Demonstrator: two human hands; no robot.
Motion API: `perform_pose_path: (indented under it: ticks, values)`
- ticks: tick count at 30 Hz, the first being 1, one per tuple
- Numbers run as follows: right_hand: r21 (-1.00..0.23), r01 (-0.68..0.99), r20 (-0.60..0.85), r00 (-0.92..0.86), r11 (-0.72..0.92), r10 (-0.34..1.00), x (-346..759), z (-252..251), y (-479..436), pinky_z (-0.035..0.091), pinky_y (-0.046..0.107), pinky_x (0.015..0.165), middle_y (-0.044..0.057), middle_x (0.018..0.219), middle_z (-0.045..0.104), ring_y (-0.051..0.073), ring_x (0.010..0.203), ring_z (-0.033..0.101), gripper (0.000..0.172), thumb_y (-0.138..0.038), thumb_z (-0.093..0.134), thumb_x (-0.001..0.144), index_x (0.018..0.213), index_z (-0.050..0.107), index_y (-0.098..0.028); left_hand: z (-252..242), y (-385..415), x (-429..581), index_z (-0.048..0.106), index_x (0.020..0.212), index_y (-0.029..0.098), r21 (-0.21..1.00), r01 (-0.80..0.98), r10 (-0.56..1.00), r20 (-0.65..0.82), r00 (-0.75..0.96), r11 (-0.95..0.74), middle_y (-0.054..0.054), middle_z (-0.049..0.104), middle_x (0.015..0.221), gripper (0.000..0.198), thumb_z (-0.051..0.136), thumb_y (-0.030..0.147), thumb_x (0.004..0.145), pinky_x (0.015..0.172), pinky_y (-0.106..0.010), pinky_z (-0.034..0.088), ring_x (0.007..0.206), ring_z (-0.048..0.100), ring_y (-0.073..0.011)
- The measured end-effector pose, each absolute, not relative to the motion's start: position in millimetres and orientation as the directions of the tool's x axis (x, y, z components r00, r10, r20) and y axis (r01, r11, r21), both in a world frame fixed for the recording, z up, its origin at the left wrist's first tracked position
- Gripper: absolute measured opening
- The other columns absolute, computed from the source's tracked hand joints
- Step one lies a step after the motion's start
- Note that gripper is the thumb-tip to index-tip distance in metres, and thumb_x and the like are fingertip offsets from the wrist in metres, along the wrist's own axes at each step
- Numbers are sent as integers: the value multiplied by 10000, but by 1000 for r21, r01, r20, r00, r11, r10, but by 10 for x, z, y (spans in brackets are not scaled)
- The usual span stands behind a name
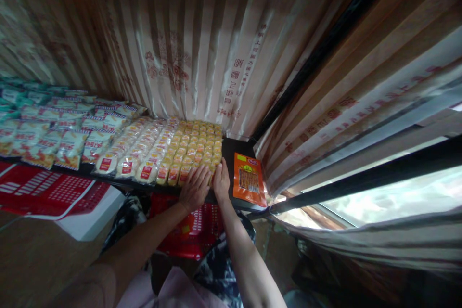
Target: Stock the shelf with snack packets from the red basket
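Note:
Rows of small yellow-wrapped snack packs [191,147] stand close together on a dark shelf [229,151]. Across the front packs at the right end lies my left hand [197,185], its fingers stretched forward over their tops. My right hand [221,180] is set upright along the right side of the block, fingers straight and touching the end packs. Neither hand is wrapped around anything. Just right of my right hand, an orange snack bag [249,178] lies flat on the shelf. Left of the yellow packs are rows of clear-wrapped round white crackers [135,151].
White and blue snack bags [72,139] and green bags [21,91] fill the shelf's left part. A pleated printed curtain [187,48] hangs behind, with a dark metal pole [310,67] at the right. Below are a red basket [191,231] and another red basket [46,190].

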State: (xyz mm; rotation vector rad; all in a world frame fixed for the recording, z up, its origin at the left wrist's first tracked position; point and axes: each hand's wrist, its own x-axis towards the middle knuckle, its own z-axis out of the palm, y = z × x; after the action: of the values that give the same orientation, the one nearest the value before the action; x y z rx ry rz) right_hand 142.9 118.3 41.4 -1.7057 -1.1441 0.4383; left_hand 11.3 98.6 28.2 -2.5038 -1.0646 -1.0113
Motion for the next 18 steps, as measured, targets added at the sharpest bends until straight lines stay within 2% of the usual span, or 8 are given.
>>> perform_pose_path:
  ticks: [5,11,15,18]
  values:
    - [-901,430,183,490,-54,853,1376,321,1213,253,427,1139,125,1418,470,230,1363,359,722,-617,167,905,1366,452,-141,267,988,136,374,1398,80,53,718,570,649,504,-694,-133,423,1458,501,417,231,922,1174,-470,214,1434,206,-236]
    - [-907,416,177,501,-57,847,1346,318,1220,257,428,1133,128,1440,443,232,1353,371,704,-607,178,910,1366,453,-147,264,992,148,363,1410,96,67,726,581,651,488,-684,-128,399,1474,504,405,228,925,1171,-472,217,1434,205,-245]
    - [-917,393,153,493,-62,856,1400,364,1213,248,425,1135,168,1448,422,252,1361,359,779,-645,188,889,1385,422,-92,262,991,143,401,1379,74,65,729,574,665,478,-682,-146,411,1463,486,425,248,926,1164,-465,229,1434,203,-251]
    - [-913,404,173,501,-52,848,1466,397,1206,244,430,1135,175,1468,391,259,1366,347,796,-656,202,881,1385,418,-79,278,980,129,416,1377,109,66,718,569,662,488,-692,-127,398,1475,483,429,280,926,1164,-471,221,1435,203,-249]
